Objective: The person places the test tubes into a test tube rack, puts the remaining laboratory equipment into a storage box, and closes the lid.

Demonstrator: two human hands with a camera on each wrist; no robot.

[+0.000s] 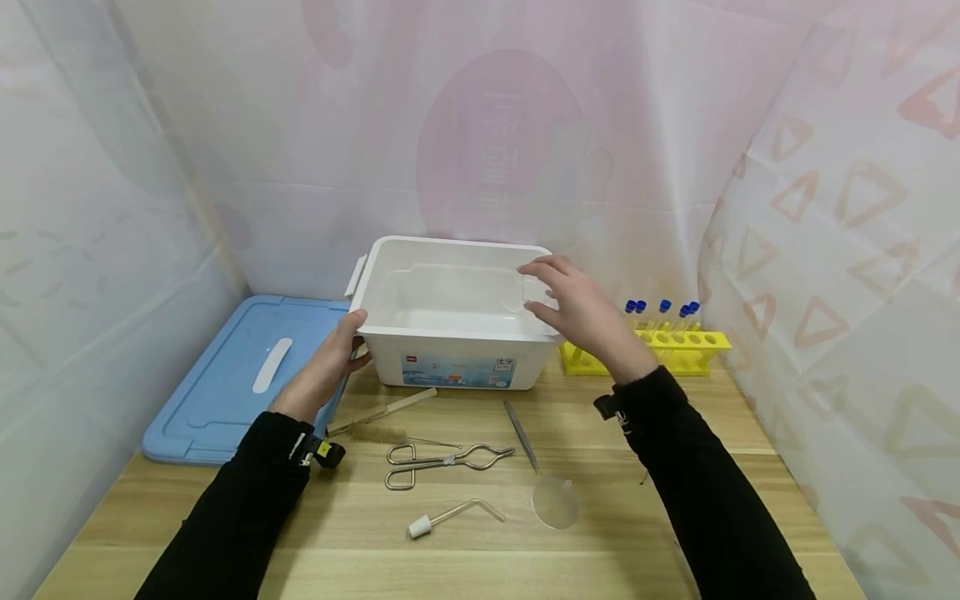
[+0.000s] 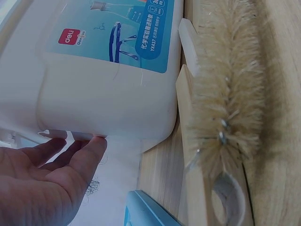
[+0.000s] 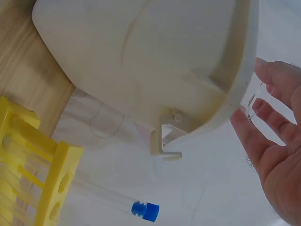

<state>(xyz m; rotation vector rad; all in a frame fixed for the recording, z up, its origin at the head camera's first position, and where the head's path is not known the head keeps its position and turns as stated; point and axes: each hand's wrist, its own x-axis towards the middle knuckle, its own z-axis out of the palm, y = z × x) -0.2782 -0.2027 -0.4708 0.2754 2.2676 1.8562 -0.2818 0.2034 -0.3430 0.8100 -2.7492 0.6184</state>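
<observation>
While your left hand (image 1: 324, 365) grips the near left corner of the white box (image 1: 450, 347), thumb on the rim and fingertips against the end wall, your right hand (image 1: 588, 312) is over its right end with thumb and fingers parted and bent, pinching a clear glass piece (image 1: 534, 290). That glass sits between the fingertips, above the inside of the box; its full shape is hard to make out. From the right wrist you can see a curved clear edge between the fingers and a latch (image 3: 164, 143) on the box's end, hidden from the head view. Your left wrist view brings the brush (image 2: 225, 84) close up, while only the head view shows you the metal tongs (image 1: 450, 460) and bent glass tube (image 1: 468, 506).
</observation>
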